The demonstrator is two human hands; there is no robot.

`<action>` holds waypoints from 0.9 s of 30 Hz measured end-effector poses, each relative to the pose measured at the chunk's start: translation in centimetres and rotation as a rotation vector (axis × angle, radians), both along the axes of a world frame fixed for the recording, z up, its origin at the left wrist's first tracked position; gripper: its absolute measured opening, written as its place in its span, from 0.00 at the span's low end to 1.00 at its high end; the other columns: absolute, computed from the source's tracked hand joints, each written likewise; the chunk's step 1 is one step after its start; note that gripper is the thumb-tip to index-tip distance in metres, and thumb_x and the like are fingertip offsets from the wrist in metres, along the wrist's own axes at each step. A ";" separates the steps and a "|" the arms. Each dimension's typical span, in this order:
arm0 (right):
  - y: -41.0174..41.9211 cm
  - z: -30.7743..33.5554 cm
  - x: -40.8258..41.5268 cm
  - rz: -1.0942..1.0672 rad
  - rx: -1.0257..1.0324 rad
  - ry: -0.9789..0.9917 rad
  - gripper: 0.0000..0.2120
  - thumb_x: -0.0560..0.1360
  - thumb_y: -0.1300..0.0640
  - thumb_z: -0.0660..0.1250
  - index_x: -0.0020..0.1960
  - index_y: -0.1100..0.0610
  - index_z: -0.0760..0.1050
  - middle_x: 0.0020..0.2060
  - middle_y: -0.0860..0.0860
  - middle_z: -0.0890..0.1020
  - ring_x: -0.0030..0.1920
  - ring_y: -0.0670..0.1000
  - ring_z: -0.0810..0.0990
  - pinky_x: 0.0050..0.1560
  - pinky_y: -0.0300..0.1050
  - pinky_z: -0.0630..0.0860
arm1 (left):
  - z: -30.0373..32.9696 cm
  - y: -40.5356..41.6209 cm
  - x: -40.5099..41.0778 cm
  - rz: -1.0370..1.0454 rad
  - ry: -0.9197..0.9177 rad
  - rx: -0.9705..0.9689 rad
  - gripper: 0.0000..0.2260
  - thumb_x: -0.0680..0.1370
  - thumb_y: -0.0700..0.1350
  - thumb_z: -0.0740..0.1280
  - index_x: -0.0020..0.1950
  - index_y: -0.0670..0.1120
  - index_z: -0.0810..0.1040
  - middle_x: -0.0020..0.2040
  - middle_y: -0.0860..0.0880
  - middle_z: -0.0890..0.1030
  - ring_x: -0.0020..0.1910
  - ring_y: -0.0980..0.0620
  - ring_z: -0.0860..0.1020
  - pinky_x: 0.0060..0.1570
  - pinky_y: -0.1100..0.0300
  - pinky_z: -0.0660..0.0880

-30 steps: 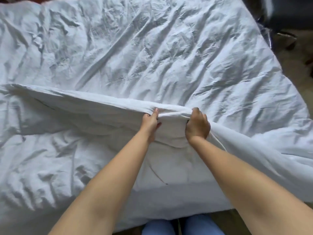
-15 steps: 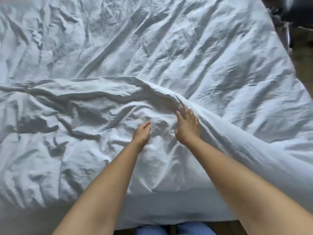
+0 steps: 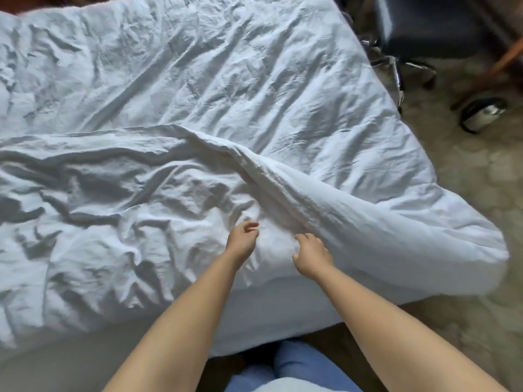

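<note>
A wrinkled white duvet (image 3: 198, 80) covers the bed. Its near part is folded back, and the fold's edge (image 3: 283, 179) runs from the left side across to the lower right, where a thick corner (image 3: 452, 250) hangs off the bed. My left hand (image 3: 242, 240) hovers just above the crumpled near fabric with loosely curled fingers, holding nothing. A short way to its right, my right hand (image 3: 311, 256) sits beside the fold's edge with relaxed, slightly bent fingers, also holding nothing.
A dark chair (image 3: 430, 26) with metal legs stands at the bed's far right on the carpet (image 3: 467, 179). A small dark and silver object (image 3: 481, 113) lies on the floor there. My blue-trousered legs (image 3: 283, 372) are at the bed's near edge.
A second ago both hands gripped the duvet's edge and held it up. They let it go, the fabric dropped flat, and both hands drew back toward me.
</note>
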State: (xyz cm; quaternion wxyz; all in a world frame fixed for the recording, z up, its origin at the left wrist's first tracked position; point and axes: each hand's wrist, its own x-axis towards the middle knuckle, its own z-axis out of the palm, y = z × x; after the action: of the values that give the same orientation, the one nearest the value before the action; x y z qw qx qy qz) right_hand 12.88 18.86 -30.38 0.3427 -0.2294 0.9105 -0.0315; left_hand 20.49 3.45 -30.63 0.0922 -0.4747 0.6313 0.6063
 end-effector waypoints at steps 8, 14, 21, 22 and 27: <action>10.5 -1.4 -0.9 0.000 0.136 -0.087 0.24 0.80 0.54 0.57 0.74 0.55 0.58 0.71 0.55 0.62 0.69 0.58 0.64 0.63 0.51 0.68 | -0.9 11.1 -2.3 -0.134 -0.049 0.124 0.15 0.79 0.36 0.60 0.64 0.40 0.74 0.51 0.44 0.77 0.38 0.55 0.73 0.33 0.65 0.68; 16.6 -4.0 -5.9 0.013 0.295 -0.019 0.32 0.78 0.54 0.57 0.78 0.49 0.46 0.76 0.55 0.56 0.75 0.58 0.54 0.73 0.55 0.53 | -1.1 18.1 -7.5 -0.058 -0.123 0.226 0.20 0.79 0.46 0.65 0.70 0.43 0.67 0.57 0.45 0.76 0.42 0.53 0.74 0.36 0.62 0.69; 24.2 -6.0 -16.4 0.826 0.302 0.387 0.28 0.80 0.62 0.55 0.77 0.62 0.48 0.75 0.59 0.56 0.76 0.60 0.54 0.76 0.53 0.48 | -1.7 27.3 -16.5 0.050 -0.137 0.335 0.26 0.78 0.53 0.65 0.74 0.50 0.62 0.66 0.47 0.72 0.60 0.46 0.74 0.54 0.52 0.72; 24.1 -5.5 -17.9 0.843 0.249 0.412 0.27 0.78 0.60 0.61 0.75 0.62 0.57 0.71 0.59 0.64 0.73 0.59 0.62 0.75 0.52 0.52 | -1.2 28.2 -18.1 0.126 -0.094 0.324 0.22 0.79 0.51 0.65 0.72 0.51 0.65 0.64 0.48 0.74 0.58 0.47 0.75 0.53 0.53 0.72; 23.2 -0.5 -26.4 0.848 -0.116 0.506 0.06 0.57 0.65 0.68 0.28 0.56 0.74 0.23 0.54 0.74 0.26 0.55 0.76 0.30 0.45 0.71 | 2.5 29.2 -23.5 0.318 0.071 0.084 0.03 0.79 0.41 0.65 0.47 0.48 0.77 0.41 0.52 0.77 0.40 0.56 0.72 0.38 0.61 0.69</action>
State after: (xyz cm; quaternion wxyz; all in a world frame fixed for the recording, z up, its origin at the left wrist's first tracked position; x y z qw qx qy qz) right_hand -13.56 42.06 -30.91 0.0801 -0.5986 0.7884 0.1169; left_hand -2.99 32.66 -28.08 -0.0073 -0.5427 0.5251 0.6555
